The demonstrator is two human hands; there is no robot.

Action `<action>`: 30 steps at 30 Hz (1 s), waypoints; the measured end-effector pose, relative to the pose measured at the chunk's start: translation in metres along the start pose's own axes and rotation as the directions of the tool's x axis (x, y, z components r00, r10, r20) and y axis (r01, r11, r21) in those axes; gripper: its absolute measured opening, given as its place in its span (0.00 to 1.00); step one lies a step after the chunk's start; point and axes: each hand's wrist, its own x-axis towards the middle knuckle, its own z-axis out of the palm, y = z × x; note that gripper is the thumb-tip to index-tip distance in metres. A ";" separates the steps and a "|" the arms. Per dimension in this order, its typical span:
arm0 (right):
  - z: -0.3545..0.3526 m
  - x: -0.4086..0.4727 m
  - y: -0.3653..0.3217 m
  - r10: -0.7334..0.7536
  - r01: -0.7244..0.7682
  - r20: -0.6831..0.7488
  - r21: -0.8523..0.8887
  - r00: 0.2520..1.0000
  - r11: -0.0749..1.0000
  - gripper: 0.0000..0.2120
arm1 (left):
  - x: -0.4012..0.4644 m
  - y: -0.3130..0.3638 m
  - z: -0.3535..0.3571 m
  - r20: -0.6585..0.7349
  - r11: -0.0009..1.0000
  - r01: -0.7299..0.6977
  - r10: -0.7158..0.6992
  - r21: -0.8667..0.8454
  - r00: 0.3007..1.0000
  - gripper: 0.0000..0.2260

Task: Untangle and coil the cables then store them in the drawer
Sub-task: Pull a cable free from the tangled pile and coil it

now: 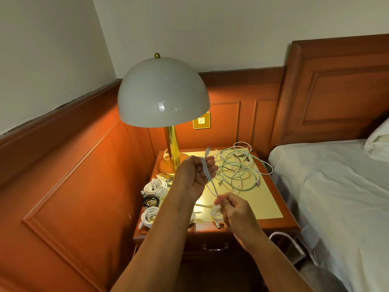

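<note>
Since that white cable (207, 169) is light and floppy with zero stiffness, you'll want to pinch it close to the loops so nothing springs loose. Your left hand (196, 173) is curled around the folded loops above the surface (248, 205), and your right hand (233, 209) pinches the trailing end. The tangled pile (237, 165) sits just behind.

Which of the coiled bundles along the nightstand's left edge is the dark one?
The black coil, middle of the three; the white coils behind and in front of it are pale.
</note>
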 end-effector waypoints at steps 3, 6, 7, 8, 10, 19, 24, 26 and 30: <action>0.000 0.000 0.005 -0.003 0.003 -0.013 -0.029 1.000 1.000 0.17 | -0.002 0.001 0.002 0.005 0.999 -0.024 0.024 0.030 1.000 0.16; -0.002 0.003 0.006 0.009 -0.011 0.053 0.036 0.999 0.999 0.12 | -0.005 0.002 0.001 0.027 0.999 -0.048 0.048 0.013 0.998 0.15; -0.003 0.007 0.007 0.012 -0.016 0.079 0.051 0.997 0.999 0.11 | -0.006 0.003 0.000 0.034 0.998 -0.059 0.059 0.011 0.998 0.15; -0.005 0.011 0.007 0.019 -0.023 0.096 0.046 0.995 0.999 0.11 | -0.007 0.004 0.001 0.044 0.998 -0.068 0.067 0.014 0.997 0.14; -0.011 0.021 0.003 0.038 -0.036 0.089 -0.020 0.995 0.999 0.11 | -0.010 0.004 0.001 0.083 0.996 -0.082 0.079 0.029 0.993 0.14; -0.035 0.073 -0.087 -0.128 0.111 0.008 -0.561 0.992 0.821 0.10 | -0.024 0.003 -0.001 0.266 0.856 -0.211 0.090 0.472 0.960 0.13; -0.029 0.064 -0.138 -0.218 0.249 0.130 -0.651 0.967 0.717 0.03 | -0.007 -0.005 -0.006 0.182 0.793 -0.172 0.079 0.584 0.980 0.13; -0.022 0.056 -0.135 -0.248 0.282 0.161 -0.749 0.955 0.599 0.07 | -0.001 -0.009 -0.005 0.129 0.805 -0.168 0.115 0.569 0.985 0.13; -0.006 0.041 -0.104 -0.297 0.297 0.146 -0.767 0.944 0.569 0.10 | 0.010 -0.016 -0.005 0.030 0.907 -0.151 0.151 0.394 0.988 0.12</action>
